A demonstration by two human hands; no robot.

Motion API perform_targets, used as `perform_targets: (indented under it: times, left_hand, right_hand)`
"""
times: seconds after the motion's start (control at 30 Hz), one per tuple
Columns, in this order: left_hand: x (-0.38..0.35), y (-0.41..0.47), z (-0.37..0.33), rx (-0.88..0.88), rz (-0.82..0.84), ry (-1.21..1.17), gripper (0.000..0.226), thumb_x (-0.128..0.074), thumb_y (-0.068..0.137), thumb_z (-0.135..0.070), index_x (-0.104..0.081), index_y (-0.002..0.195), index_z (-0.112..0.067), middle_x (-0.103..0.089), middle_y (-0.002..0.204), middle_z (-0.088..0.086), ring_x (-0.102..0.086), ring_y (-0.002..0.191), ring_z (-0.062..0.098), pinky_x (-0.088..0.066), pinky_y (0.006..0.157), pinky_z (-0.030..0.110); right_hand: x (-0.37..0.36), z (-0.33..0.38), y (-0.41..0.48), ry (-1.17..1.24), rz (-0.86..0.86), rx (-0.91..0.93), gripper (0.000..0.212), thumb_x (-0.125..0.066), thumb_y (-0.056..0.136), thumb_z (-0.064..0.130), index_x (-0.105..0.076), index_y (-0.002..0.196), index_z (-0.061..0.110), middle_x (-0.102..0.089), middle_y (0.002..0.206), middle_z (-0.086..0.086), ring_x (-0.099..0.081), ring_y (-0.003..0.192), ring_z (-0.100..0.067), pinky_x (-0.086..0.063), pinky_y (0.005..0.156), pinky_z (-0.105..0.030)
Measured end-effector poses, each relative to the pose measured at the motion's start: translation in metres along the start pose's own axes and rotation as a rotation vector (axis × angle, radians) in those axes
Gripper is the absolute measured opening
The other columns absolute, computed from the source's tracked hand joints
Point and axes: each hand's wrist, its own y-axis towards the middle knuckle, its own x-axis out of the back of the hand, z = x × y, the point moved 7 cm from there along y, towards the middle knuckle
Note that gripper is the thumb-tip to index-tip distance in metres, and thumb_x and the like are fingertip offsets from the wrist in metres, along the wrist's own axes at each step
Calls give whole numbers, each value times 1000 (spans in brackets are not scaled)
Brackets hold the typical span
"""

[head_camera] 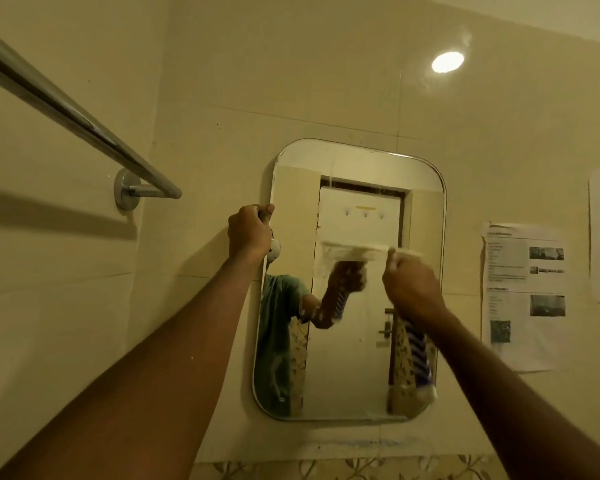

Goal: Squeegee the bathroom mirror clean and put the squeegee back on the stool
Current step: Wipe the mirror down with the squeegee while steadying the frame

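Note:
A tall mirror [361,358] with rounded corners hangs on the tiled wall. My right hand [411,284] grips the handle of a pale squeegee [368,247], whose blade lies level against the glass in the mirror's upper half and is motion-blurred. My left hand [250,233] grips the mirror's left edge near the top, fingers curled round the rim. The glass reflects a door, my arm and part of my shirt. The stool is out of view.
A chrome towel rail [84,123] juts from the wall at the upper left, ending in a round mount [127,192]. Printed paper sheets [523,292] are stuck to the wall right of the mirror. A light glare [447,62] shows on the tiles above.

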Motion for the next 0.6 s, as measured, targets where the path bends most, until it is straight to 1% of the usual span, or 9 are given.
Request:
perform_targets:
  times: [0.1, 0.17, 0.23, 0.27, 0.33, 0.4, 0.5, 0.53, 0.6]
  left_hand:
    - [-2, -9, 11, -9, 10, 13, 41, -47, 99, -34, -61, 75, -3, -68, 83, 22, -62, 79, 34, -36, 60, 32]
    - [-2, -16, 19, -15, 20, 37, 42, -47, 98, -35, -64, 82, 0, -68, 86, 21, -63, 83, 34, -37, 61, 32]
    - [-1, -27, 27, -28, 24, 58, 42, -47, 99, -36, -65, 87, 0, -68, 88, 18, -60, 79, 27, -36, 59, 29]
    - [-2, -34, 32, -36, 25, 68, 41, -47, 99, -35, -65, 89, 0, -68, 89, 17, -57, 76, 22, -34, 55, 24]
    - [-4, -46, 42, -47, 21, 85, 38, -47, 99, -33, -66, 91, -1, -69, 88, 16, -52, 73, 16, -29, 48, 18]
    - [-4, -52, 48, -54, 11, 81, 37, -47, 99, -32, -66, 91, -1, -69, 88, 16, -54, 72, 17, -29, 48, 19]
    - [-4, -55, 48, -57, 14, 83, 38, -47, 99, -33, -66, 96, 0, -69, 92, 16, -62, 83, 25, -33, 58, 24]
    - [-4, -56, 47, -57, 13, 85, 38, -47, 99, -33, -67, 97, 0, -69, 94, 16, -62, 85, 25, -33, 60, 25]
    - [-4, -59, 48, -52, 13, 75, 38, -47, 98, -33, -66, 99, 0, -69, 94, 16, -60, 83, 22, -31, 58, 20]
  right_hand:
    - [24, 26, 37, 31, -81, 51, 47, -27, 107, 34, -52, 73, 12, -49, 58, 0, -43, 41, -7, -29, 33, -12]
    - [24, 29, 46, 65, -103, 59, 50, -26, 107, 35, -53, 71, 12, -51, 59, -1, -46, 42, -9, -32, 35, -14]
    - [13, 22, 34, 75, -84, 45, 51, -26, 107, 36, -55, 75, 10, -51, 58, -1, -46, 42, -10, -33, 37, -17]
    - [5, 14, 22, 70, -72, 30, 52, -25, 107, 37, -55, 74, 10, -51, 56, -1, -45, 41, -9, -32, 37, -17]
    - [-15, -5, -7, 50, -47, 9, 55, -25, 107, 38, -54, 67, 12, -50, 54, 0, -43, 40, -9, -30, 38, -18]
    - [-36, -28, -40, 35, -42, 3, 57, -25, 106, 37, -55, 64, 13, -54, 53, -2, -47, 42, -11, -35, 41, -22]
    - [-61, -61, -81, 14, -26, -55, 56, -25, 105, 37, -59, 68, 13, -60, 58, -5, -55, 49, -16, -49, 48, -33]
    - [-65, -68, -89, -3, -10, -77, 55, -26, 105, 38, -60, 70, 12, -61, 60, -6, -58, 52, -18, -53, 53, -37]
    - [-63, -69, -90, 10, 21, -82, 56, -26, 106, 36, -62, 72, 9, -62, 61, -8, -59, 55, -22, -56, 59, -42]
